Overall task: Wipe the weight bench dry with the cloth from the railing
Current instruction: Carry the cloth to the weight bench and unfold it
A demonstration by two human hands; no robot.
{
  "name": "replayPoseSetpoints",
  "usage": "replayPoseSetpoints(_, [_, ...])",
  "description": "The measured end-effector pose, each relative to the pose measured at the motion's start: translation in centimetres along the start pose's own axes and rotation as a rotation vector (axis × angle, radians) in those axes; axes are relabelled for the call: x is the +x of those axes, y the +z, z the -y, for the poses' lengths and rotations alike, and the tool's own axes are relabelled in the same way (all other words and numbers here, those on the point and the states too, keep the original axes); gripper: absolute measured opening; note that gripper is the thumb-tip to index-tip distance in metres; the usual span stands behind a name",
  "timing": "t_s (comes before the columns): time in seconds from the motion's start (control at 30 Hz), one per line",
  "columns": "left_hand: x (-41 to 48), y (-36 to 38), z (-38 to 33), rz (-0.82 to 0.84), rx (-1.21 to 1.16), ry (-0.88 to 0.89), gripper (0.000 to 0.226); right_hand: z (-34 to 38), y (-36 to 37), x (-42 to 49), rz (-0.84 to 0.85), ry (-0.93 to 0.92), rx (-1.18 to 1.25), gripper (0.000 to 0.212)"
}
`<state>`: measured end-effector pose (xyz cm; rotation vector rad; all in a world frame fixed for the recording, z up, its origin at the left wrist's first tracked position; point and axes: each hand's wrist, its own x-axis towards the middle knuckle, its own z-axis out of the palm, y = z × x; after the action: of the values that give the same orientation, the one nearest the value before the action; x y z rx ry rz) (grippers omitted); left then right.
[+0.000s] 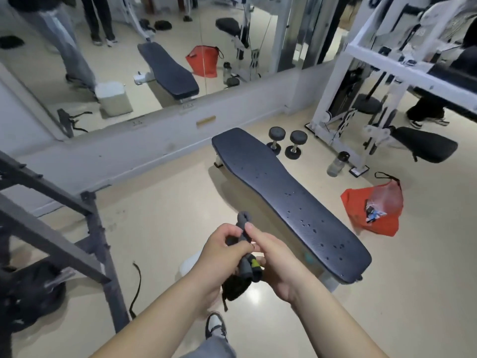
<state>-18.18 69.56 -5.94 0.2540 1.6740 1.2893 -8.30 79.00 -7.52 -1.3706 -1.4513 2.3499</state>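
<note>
A dark flat weight bench (271,182) runs from the wall toward the lower right, with water drops scattered over its middle and near end. A grey cloth (244,228), bunched and partly rolled, is held in front of me just left of the bench's near end. My left hand (222,251) grips its middle. My right hand (271,254) pinches its upper part with thumb and fingers. The cloth's dark lower end hangs below both hands.
A dark metal railing (85,228) slants down on the left. Two dumbbells (286,142) and a water bottle (336,164) stand beyond the bench. A red bag (371,210) lies on the floor to its right. A white machine frame (361,81) fills the upper right; a mirror (129,47) lines the wall.
</note>
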Motion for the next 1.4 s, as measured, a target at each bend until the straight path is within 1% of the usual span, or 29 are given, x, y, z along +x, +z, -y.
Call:
replayPoseSetpoints(0.07, [3.3,0.0,-2.1,0.037,0.004,-0.004,0.021,2.6,-0.4,3.3,0.013,-0.004,0.011,0.058])
replayPoseSetpoints(0.13, [7.1,0.2,-4.3,0.103,0.022,-0.001,0.017,5.3,-1.2,6.4,0.015,-0.003,0.028,0.051])
replayPoseSetpoints(0.2, [11.0,0.6,-6.1,0.167,0.083,0.005,0.012,7.8,-2.2,9.8,-0.064,0.007,0.071,0.046])
replayPoseSetpoints(0.27, [14.4,1.1,-7.8,0.235,0.085,-0.01,0.014,9.8,-3.2,13.1,-0.161,0.034,0.154,0.045])
replayPoseSetpoints(0.3, [16.1,1.3,-8.7,0.249,0.075,-0.019,0.017,10.9,-3.8,14.6,-0.201,0.051,0.179,0.041])
replayPoseSetpoints(0.33, [17.8,1.4,-9.6,0.235,0.073,-0.022,0.019,11.8,-4.6,16.4,-0.237,0.064,0.202,0.034])
replayPoseSetpoints(0.4, [21.8,1.5,-11.3,0.141,0.067,-0.021,0.02,13.9,-6.0,19.9,-0.287,0.081,0.259,0.025])
replayPoseSetpoints(0.5, [28.7,1.7,-13.2,-0.005,0.138,0.016,0.015,17.1,-8.7,26.3,-0.305,0.093,0.316,0.027])
replayPoseSetpoints(0.57, [32.9,2.1,-14.2,-0.042,0.21,0.001,0.014,19.5,-10.3,30.3,-0.286,0.102,0.357,0.03])
replayPoseSetpoints(0.63, [36.7,3.0,-15.3,-0.047,0.231,-0.025,0.016,22.0,-12.0,34.5,-0.265,0.111,0.35,0.032])
replayPoseSetpoints(0.8, [44.9,6.5,-18.9,-0.081,0.158,-0.044,0.04,26.8,-15.3,43.2,-0.201,0.156,0.323,0.035])
replayPoseSetpoints(0.87, [47.9,7.8,-20.3,-0.087,0.167,-0.044,0.042,28.2,-16.5,45.8,-0.186,0.159,0.311,0.037])
replayPoseSetpoints(0.97, [51.5,8.9,-21.6,-0.055,0.19,-0.059,0.037,29.7,-18.3,48.8,-0.137,0.139,0.298,0.051])
replayPoseSetpoints(1.03, [53.6,8.9,-22.1,-0.005,0.183,-0.077,0.031,30.4,-19.0,50.4,-0.157,0.144,0.291,0.05])
replayPoseSetpoints(1.1, [55.7,8.2,-22.4,0.03,0.212,-0.114,0.029,30.8,-19.0,52.2,-0.195,0.172,0.341,0.045])
replayPoseSetpoints(1.23, [60.2,5.4,-22.8,0.031,0.327,-0.179,0.035,31.1,-17.5,55.8,-0.296,0.21,0.476,0.044])
replayPoseSetpoints(1.3, [62.9,3.7,-23.3,0.043,0.36,-0.206,0.039,31.2,-16.5,57.8,-0.346,0.206,0.49,0.037])
replayPoseSetpoints(1.33, [64.6,2.6,-23.4,0.058,0.388,-0.21,0.043,31.1,-15.9,59.1,-0.381,0.212,0.494,0.036])
replayPoseSetpoints(1.4, [68.0,0.7,-23.6,0.096,0.452,-0.203,0.055,30.7,-14.5,61.5,-0.455,0.222,0.484,0.041])
